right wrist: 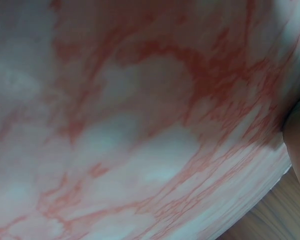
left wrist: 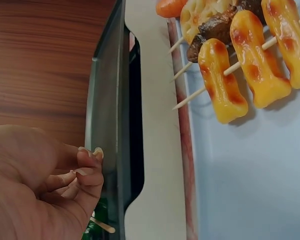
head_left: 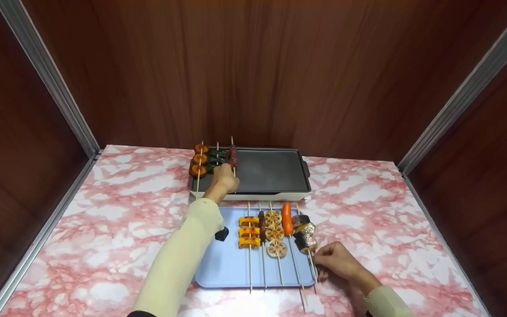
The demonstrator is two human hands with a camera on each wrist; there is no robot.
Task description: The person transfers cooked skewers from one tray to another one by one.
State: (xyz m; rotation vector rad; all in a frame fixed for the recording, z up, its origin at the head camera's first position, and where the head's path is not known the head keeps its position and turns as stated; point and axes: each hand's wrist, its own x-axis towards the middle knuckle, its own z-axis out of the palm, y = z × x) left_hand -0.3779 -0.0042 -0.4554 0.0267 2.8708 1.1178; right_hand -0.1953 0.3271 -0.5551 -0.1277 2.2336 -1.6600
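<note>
In the head view my left hand (head_left: 226, 177) is over the left part of the dark griddle (head_left: 271, 171), fingers curled and pinching the stick of a sausage skewer (head_left: 233, 156). The left wrist view shows the bent fingers (left wrist: 90, 175) bunched at the griddle's edge; the sausage is hidden there. Beside it lie a green vegetable skewer (head_left: 217, 155) and an orange round-slice skewer (head_left: 199, 159). My right hand (head_left: 337, 262) pinches the stick of a dark, silvery chunk skewer (head_left: 305, 233) at the right side of the blue tray (head_left: 218, 268).
On the tray lie a yellow-piece skewer (head_left: 249, 232), a thin brown meat skewer (head_left: 261, 226), a lotus-root skewer (head_left: 274, 232) and an orange sausage skewer (head_left: 287, 219). Sticks overhang the tray's front edge. Wood-grain panels (head_left: 253, 79) enclose the pink marbled table (head_left: 139, 176).
</note>
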